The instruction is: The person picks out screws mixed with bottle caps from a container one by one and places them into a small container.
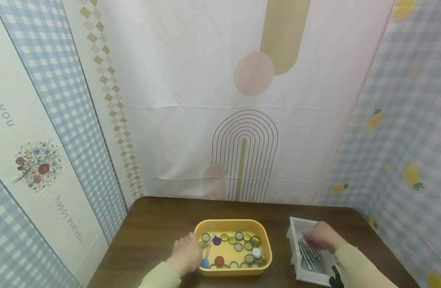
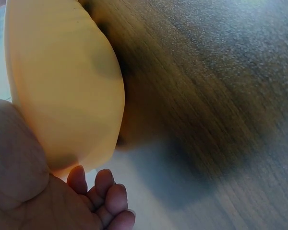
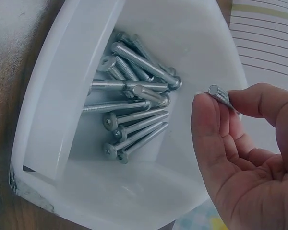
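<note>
My left hand (image 1: 186,253) holds the left end of a yellow tray (image 1: 238,272), its fingers against the outer wall in the left wrist view. In the tray lie many bottle caps, among them a red cap (image 1: 219,261), a purple cap (image 1: 216,241) and a white cap (image 1: 256,252). Bolts (image 1: 207,251) lie at its left end. Over a white bin (image 1: 294,256) on the right, my right hand (image 1: 323,237) pinches a silver bolt (image 3: 220,94) between thumb and fingers. Several more bolts (image 3: 139,115) are heaped in the bin.
Both containers stand on a dark brown wooden table (image 1: 163,216). Behind it hangs a patterned white cloth (image 1: 177,140), with blue checked cloth (image 1: 397,152) at the right side. The bin stands to the right of the tray with a gap between.
</note>
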The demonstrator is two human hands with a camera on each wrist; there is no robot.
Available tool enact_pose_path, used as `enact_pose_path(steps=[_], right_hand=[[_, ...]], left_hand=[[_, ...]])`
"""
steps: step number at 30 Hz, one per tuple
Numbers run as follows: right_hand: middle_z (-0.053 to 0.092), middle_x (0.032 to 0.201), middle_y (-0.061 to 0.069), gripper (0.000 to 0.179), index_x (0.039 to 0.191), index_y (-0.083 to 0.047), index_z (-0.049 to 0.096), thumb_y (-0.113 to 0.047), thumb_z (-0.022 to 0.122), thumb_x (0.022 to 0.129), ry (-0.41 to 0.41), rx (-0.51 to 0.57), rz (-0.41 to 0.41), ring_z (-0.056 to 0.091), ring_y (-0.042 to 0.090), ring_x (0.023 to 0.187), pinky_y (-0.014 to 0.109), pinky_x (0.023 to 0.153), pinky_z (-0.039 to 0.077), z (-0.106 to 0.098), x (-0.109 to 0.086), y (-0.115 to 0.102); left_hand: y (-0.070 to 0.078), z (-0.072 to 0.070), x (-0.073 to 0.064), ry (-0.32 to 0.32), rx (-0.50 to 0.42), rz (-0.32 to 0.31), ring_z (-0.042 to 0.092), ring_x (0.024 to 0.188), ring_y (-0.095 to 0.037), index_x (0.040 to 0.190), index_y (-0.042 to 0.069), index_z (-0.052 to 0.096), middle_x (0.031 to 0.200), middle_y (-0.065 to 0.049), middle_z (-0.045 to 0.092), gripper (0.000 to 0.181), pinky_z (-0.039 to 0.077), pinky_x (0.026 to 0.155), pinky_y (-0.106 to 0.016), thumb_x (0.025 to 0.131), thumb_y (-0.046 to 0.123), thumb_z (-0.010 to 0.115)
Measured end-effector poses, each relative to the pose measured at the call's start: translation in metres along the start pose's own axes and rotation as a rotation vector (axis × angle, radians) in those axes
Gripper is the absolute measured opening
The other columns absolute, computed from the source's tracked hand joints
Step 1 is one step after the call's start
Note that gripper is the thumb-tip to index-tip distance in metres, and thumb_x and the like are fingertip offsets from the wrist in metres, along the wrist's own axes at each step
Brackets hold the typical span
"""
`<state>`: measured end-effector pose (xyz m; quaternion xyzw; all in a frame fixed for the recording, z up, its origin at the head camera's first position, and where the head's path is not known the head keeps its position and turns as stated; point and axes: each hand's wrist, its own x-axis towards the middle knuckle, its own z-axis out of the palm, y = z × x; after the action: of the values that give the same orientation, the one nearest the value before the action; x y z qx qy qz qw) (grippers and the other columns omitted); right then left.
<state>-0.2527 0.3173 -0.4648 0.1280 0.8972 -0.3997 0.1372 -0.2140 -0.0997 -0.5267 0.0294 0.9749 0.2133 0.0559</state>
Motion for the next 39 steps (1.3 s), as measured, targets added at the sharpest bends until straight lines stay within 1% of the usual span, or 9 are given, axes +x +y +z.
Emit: enact_pose_path(steps=[6, 14, 21, 26, 34, 39], right_hand=[[0.057, 0.067, 0.010, 0.005, 0.072, 0.001, 0.055, -0.003, 0.058, 0.076, 0.010, 0.029, 0.008, 0.059, 0.018, 0.057, 0.032, 0.059, 0.055, 0.0017, 0.0003, 0.0022], [0.057, 0.067, 0.010, 0.006, 0.071, 0.001, 0.056, -0.002, 0.058, 0.075, 0.007, -0.010, 0.017, 0.059, 0.018, 0.057, 0.031, 0.058, 0.054, 0.0025, 0.0009, 0.0013], [0.058, 0.070, 0.011, 0.008, 0.077, 0.004, 0.057, -0.004, 0.060, 0.076, -0.004, -0.031, 0.028, 0.060, 0.020, 0.061, 0.032, 0.060, 0.055, 0.0018, 0.0038, 0.0022], [0.058, 0.068, 0.010, 0.008, 0.075, 0.003, 0.056, -0.003, 0.060, 0.075, 0.001, -0.022, 0.026, 0.060, 0.019, 0.060, 0.032, 0.059, 0.055, 0.0027, 0.0038, 0.0032], [0.058, 0.066, 0.010, 0.006, 0.071, 0.002, 0.055, -0.002, 0.059, 0.074, 0.017, -0.027, 0.007, 0.059, 0.019, 0.058, 0.032, 0.057, 0.054, 0.0026, 0.0014, 0.0040], [0.058, 0.066, 0.010, 0.007, 0.069, 0.001, 0.056, -0.002, 0.058, 0.075, 0.003, -0.053, 0.009, 0.059, 0.019, 0.058, 0.031, 0.057, 0.054, 0.0012, 0.0016, 0.0028]], left_hand=[[-0.0005, 0.0009, 0.0000, 0.008, 0.006, 0.008, 0.048, 0.081, -0.030, 0.102, -0.003, 0.046, 0.081, -0.012, 0.047, 0.021, 0.036, 0.080, -0.051, 0.091, 0.016, 0.045], [-0.0010, -0.0011, 0.0001, -0.011, -0.010, 0.006, 0.048, 0.082, -0.030, 0.105, -0.003, 0.046, 0.083, -0.013, 0.047, 0.023, 0.036, 0.081, -0.052, 0.091, 0.016, 0.045], [-0.0016, 0.0006, 0.0008, -0.013, -0.008, -0.001, 0.049, 0.085, -0.032, 0.105, -0.004, 0.046, 0.085, -0.014, 0.049, 0.024, 0.036, 0.083, -0.053, 0.091, 0.015, 0.045], [-0.0006, 0.0010, 0.0009, -0.024, -0.011, -0.020, 0.049, 0.085, -0.031, 0.105, -0.004, 0.046, 0.085, -0.013, 0.049, 0.024, 0.036, 0.084, -0.053, 0.092, 0.016, 0.045], [0.0001, -0.0002, 0.0005, -0.020, -0.001, -0.010, 0.049, 0.084, -0.031, 0.105, -0.003, 0.046, 0.084, -0.013, 0.048, 0.023, 0.036, 0.082, -0.052, 0.092, 0.016, 0.046], [0.0003, -0.0003, 0.0005, -0.017, -0.005, -0.014, 0.050, 0.085, -0.031, 0.106, -0.004, 0.046, 0.084, -0.013, 0.049, 0.024, 0.036, 0.084, -0.052, 0.092, 0.016, 0.046]])
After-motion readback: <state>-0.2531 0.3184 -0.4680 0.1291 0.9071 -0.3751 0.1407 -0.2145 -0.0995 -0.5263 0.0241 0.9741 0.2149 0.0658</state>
